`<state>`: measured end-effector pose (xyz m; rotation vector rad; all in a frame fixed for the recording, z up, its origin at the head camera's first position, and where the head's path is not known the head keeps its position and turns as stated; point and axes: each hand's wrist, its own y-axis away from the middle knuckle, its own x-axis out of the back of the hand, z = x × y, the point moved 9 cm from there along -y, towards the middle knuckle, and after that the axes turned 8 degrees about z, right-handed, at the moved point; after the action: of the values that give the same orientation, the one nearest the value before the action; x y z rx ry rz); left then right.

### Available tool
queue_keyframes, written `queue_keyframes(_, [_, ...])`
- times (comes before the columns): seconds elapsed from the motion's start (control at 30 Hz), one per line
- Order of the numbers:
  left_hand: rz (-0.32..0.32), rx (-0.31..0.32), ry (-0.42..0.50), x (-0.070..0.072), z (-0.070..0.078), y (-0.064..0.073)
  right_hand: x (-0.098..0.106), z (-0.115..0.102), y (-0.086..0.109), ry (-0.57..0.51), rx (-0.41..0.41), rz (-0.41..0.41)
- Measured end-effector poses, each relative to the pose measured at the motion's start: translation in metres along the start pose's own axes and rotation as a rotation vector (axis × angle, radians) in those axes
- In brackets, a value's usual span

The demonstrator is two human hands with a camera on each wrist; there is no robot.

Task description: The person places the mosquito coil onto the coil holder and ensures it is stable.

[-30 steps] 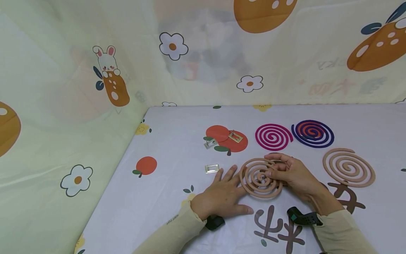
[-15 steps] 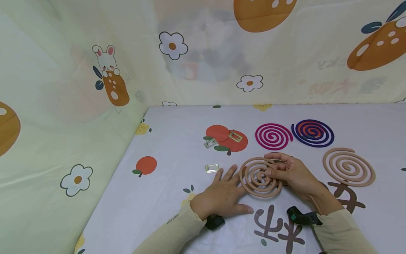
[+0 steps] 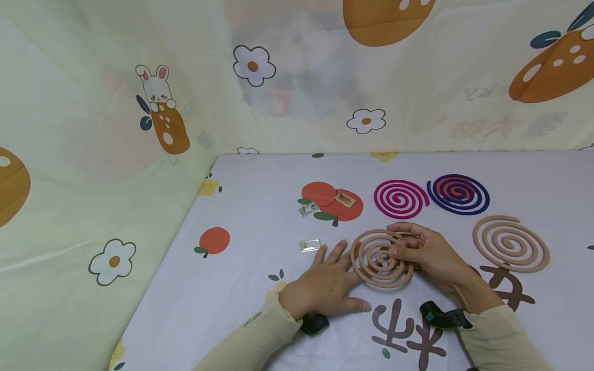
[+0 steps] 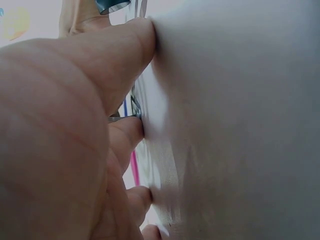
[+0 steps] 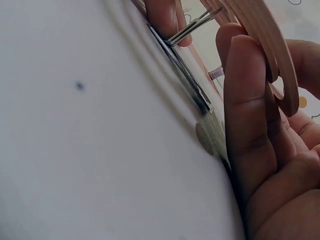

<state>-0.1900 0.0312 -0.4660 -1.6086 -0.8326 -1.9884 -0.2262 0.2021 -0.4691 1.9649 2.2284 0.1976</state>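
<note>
No movement since the earlier frame. Right hand [image 3: 433, 257] pinches a tilted, round tan spiral [image 3: 381, 262]; left hand [image 3: 325, 288] lies splayed on white cloth [image 3: 260, 201].

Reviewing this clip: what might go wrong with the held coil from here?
The held tan coil might slip off the thin metal prong beneath if the right hand lets go early. Its thin spiral could snap if pinched hard. The left hand, partly under its edge, might jostle it.
</note>
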Motion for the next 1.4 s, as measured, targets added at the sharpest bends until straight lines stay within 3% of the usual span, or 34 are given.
queue_keyframes(0.4, [-0.002,0.001,-0.002,-0.0011,-0.0002,0.0,0.0001,0.0019,-0.0011,-0.008,0.004,0.005])
queue_keyframes(0.77, [0.018,-0.01,0.001,0.0011,0.0001,0.0013,-0.0024,-0.0017,0.0009,-0.072,0.054,-0.042])
queue_keyframes(1.4, [0.009,-0.004,0.001,0.001,0.0003,0.0012,-0.0007,0.0001,0.0003,-0.077,0.051,-0.022])
